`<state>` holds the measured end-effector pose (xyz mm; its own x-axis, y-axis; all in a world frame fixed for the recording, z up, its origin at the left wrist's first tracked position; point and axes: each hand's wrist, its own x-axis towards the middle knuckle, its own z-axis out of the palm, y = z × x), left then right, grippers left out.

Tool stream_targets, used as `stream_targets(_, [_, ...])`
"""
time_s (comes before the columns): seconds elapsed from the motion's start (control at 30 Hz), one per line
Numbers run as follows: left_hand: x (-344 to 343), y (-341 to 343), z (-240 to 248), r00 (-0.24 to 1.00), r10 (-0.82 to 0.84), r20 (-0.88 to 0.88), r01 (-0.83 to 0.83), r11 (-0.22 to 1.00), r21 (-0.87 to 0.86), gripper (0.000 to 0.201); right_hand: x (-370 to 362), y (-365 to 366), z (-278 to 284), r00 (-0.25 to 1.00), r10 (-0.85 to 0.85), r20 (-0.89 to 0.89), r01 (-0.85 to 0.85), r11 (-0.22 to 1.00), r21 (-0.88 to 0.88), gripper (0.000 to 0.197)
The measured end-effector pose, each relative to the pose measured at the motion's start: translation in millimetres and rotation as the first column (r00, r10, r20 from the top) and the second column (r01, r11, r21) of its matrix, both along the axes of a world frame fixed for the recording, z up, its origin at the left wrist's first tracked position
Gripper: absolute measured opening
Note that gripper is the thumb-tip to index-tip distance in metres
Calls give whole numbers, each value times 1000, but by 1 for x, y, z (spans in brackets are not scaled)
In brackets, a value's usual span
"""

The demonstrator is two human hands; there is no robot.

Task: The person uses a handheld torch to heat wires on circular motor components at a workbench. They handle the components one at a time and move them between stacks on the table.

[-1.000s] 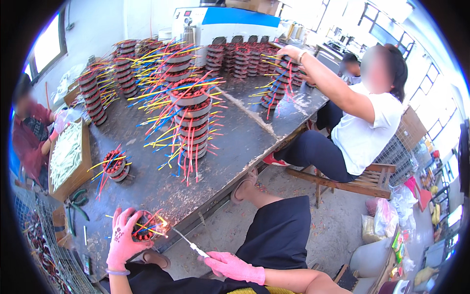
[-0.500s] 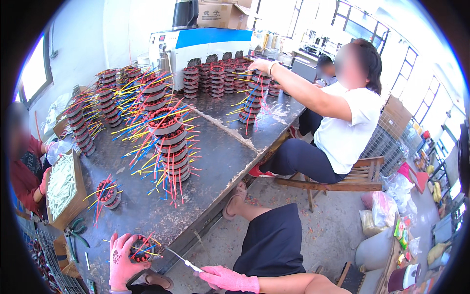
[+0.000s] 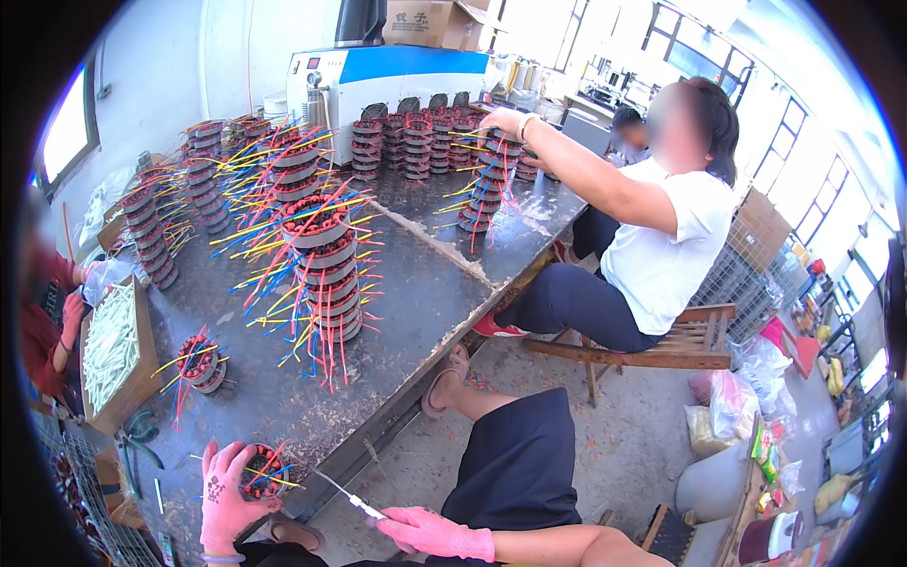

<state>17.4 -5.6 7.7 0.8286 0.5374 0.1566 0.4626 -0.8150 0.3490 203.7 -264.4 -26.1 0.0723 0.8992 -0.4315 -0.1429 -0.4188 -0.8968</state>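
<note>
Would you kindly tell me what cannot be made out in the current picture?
All in the head view:
Left side of the ring: hidden by the left hand.
Rear end of the tool: hidden by the right hand.
Floor of the box: covered by sticks.
Part of the far-left co-worker: cut off by the dark rim.

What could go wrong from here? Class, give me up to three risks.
The thin tool in the right hand points toward the wound ring; a slip might damage its wires or hit the left hand. That ring is near the table's edge and could fall. The tall stack might topple if its jutting wires snag.
</note>
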Motion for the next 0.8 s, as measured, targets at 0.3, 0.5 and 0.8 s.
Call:
stream_targets(0.3, [3, -3, 4, 1000, -20, -6, 20, 1000, -11, 89, 6, -3, 4, 1000, -24, -9, 24, 1000, -18, 34])
stream_targets(0.5, [7, 1, 12, 998, -64, 20, 64, 998, 12, 83, 0, -2, -2, 994, -98, -39, 95, 993, -66, 30])
stream_targets(0.8, [-10, 11, 5, 995, -95, 20, 95, 994, -44, 84, -2, 1, 22, 983, -90, -157, 71, 990, -123, 37])
